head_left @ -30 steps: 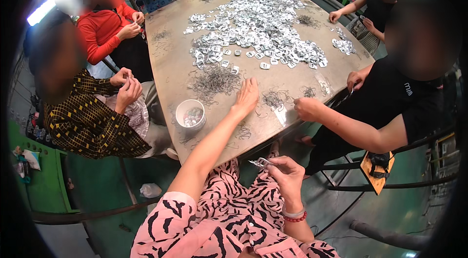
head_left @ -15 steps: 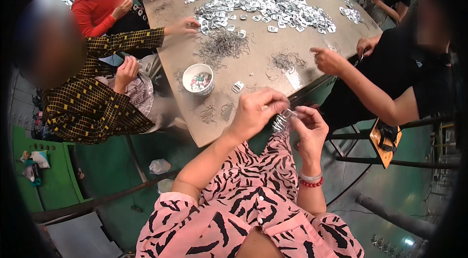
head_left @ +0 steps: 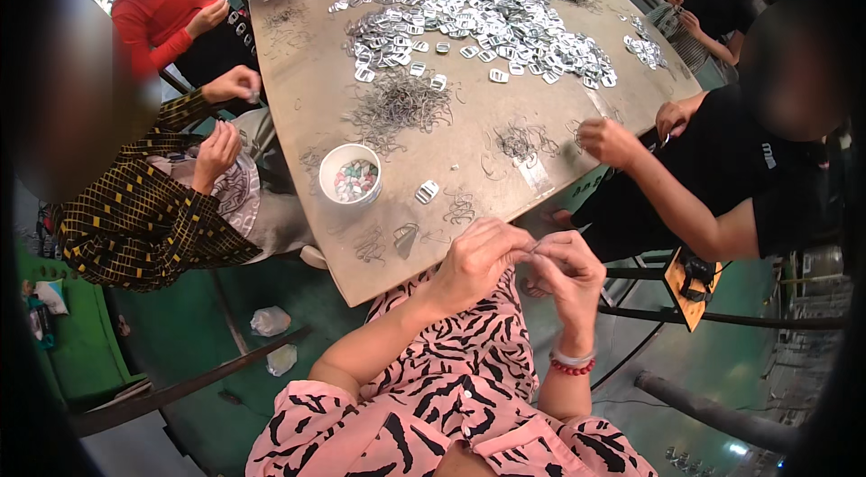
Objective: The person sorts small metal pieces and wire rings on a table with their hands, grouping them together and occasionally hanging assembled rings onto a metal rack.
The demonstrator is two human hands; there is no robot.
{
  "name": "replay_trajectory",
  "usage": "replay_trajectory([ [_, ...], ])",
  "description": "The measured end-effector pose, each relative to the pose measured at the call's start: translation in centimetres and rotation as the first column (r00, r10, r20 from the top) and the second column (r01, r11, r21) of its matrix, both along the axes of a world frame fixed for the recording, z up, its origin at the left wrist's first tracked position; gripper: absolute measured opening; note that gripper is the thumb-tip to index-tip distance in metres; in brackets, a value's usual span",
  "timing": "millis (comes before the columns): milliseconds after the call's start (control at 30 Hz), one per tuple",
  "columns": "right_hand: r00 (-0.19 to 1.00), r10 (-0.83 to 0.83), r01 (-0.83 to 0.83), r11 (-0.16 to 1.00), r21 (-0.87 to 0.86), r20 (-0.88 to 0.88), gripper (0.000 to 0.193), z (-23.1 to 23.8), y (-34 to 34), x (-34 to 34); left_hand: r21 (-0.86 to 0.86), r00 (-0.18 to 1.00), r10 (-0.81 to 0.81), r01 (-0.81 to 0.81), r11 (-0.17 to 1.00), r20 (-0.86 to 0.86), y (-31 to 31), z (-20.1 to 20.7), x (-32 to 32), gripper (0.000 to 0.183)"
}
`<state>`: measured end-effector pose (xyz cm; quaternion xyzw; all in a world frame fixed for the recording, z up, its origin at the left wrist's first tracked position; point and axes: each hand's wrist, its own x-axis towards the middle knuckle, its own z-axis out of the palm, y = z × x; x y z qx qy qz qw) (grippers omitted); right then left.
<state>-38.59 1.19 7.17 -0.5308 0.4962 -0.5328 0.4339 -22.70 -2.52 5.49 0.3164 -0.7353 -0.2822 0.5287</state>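
Observation:
My left hand (head_left: 483,265) and my right hand (head_left: 570,277) meet in front of me, just off the table's near edge. The fingers of both are closed in a pinch, tip against tip. A small greyish bit shows between the fingertips, but the fingers hide most of it. Beyond my left hand, a single silver metal buckle (head_left: 427,192) lies on the table (head_left: 298,107). Short bent wires (head_left: 460,206) lie close to that buckle. A white tub (head_left: 350,174) holding small pink, green and white pieces stands further left.
A large heap of silver buckles (head_left: 469,13) covers the table's far middle. A tangle of thin wires (head_left: 401,103) lies before it, with a smaller one (head_left: 521,143) to the right. Co-workers sit around; one's hand (head_left: 609,143) is over the right edge. A wooden stool (head_left: 690,288) stands right.
My fingertips have come together, and the metal buckles seen between my hands are now out of sight. The patterned-sleeved co-worker's hand has drawn back from the heap. Another hand appears at its far side.

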Motion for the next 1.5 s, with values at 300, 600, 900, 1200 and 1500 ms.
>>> replay_trajectory([
  [300, 0.835, 0.109, -0.221, 0.964, -0.147, -0.539, 0.031, -5.3, -21.4, -0.2, 0.126, 0.997, -0.047, 0.055, 0.991, -0.067, 0.1, -1.2, 0.8, 0.014],
  [600, 0.556, -0.229, -0.049, 0.951, -0.306, -0.799, 0.026, -13.2, -33.7, 1.9, 0.198, 0.988, -0.099, 0.122, 0.973, -0.119, 2.2, -1.8, 1.3, 0.012],
  [900, 0.938, 0.125, -0.191, 0.965, 0.18, 0.324, 0.028, -5.2, -15.5, 0.9, 0.055, 0.998, -0.021, 0.025, 0.998, -0.063, 2.5, -2.5, 1.0, 0.015],
  [1200, 0.991, -0.115, 0.107, 0.988, 0.111, 0.073, 0.023, -1.9, 2.1, 1.2, 0.16, 0.998, 0.046, -0.038, 0.986, -0.051, 4.2, -3.0, 0.1, 0.012],
  [1500, 0.965, -0.144, 0.128, 0.988, 0.085, 0.218, 0.018, -2.1, 2.7, 1.6, 0.062, 0.997, 0.074, -0.076, 0.995, 0.022, 4.9, -2.4, 0.1, 0.012],
])
